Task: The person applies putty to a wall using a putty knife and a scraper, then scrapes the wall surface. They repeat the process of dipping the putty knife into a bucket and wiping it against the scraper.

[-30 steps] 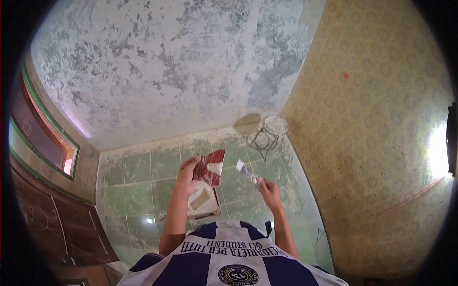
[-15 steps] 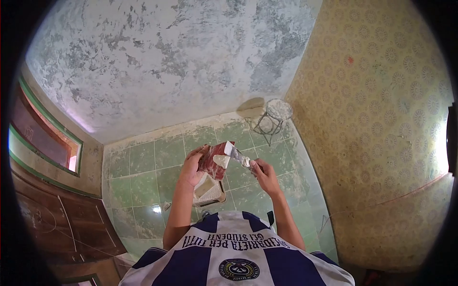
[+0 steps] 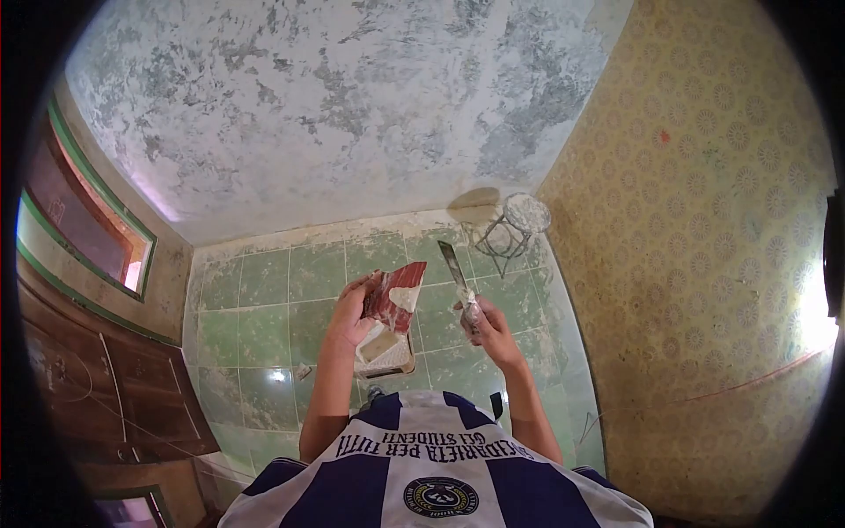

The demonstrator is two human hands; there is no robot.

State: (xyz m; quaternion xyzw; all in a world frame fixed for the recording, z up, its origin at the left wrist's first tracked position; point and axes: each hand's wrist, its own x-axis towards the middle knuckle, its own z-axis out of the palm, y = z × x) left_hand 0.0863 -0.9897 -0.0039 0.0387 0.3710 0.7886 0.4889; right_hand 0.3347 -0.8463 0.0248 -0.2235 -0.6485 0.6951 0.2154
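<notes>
My left hand [image 3: 350, 312] is closed around the edge of a red slab [image 3: 385, 304] that carries a patch of white putty [image 3: 405, 297] on its face. My right hand [image 3: 489, 329] grips the handle of a putty knife [image 3: 452, 266], whose blade points up and away from me. White paste clings around the base of the blade and the handle. A gap separates the knife from the slab. Below the slab, a whitish rectangular container [image 3: 398, 359] stands on the floor, partly hidden by my left hand and forearm.
Ahead rises a wall [image 3: 352, 114] patchily coated in white and grey. A splattered round stool [image 3: 526, 213] stands in the far right corner. Patterned yellowish wall [image 3: 704, 264] runs along the right. Brown cabinets [image 3: 97, 378] are at left. Green floor tiles [image 3: 264, 330] bear white smears.
The putty knife has moved off the slab to the right, and its blade has swung upright. White paste at the slab's top corner no longer shows. My view has shifted slightly.
</notes>
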